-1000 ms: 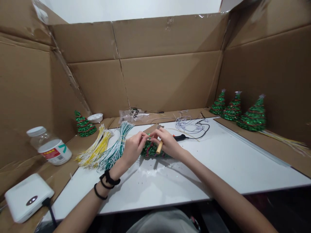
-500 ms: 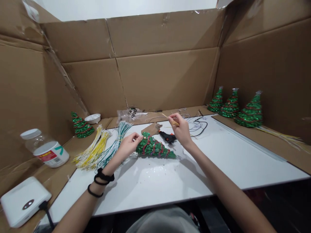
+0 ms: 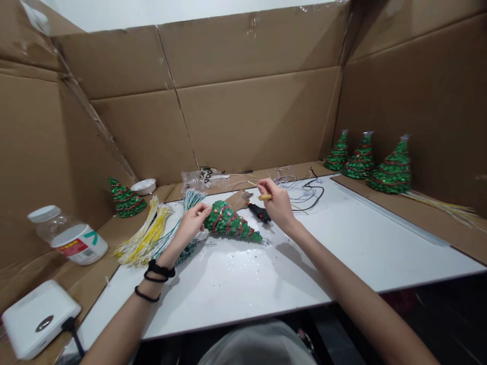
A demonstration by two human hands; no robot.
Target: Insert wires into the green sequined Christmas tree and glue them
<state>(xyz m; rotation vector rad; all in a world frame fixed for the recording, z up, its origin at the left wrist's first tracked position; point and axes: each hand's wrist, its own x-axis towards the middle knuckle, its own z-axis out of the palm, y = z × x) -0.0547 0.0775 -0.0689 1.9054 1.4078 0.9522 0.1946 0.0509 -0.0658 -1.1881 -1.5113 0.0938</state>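
A green sequined miniature Christmas tree with red garland lies on its side over the white board, its tip pointing right. My left hand is closed on the tree's base edge at its left end. Above and to the right of the tree, my right hand pinches a thin wooden stick-like tool, its blunt end toward me and its thin end pointing away to the left. What is at that thin end is too small to tell. A black hot glue gun lies between the tree and my right hand.
Bundles of yellow-and-white stems and green-and-white stems lie left on the white board. Several finished trees stand right, one tree left. A plastic jar, white bowl, white device and black cable surround the board.
My left hand and the tree have shifted left, and the tree has turned slightly. My right hand has lowered a little to the left, tilting the tool so its blunt end faces me.
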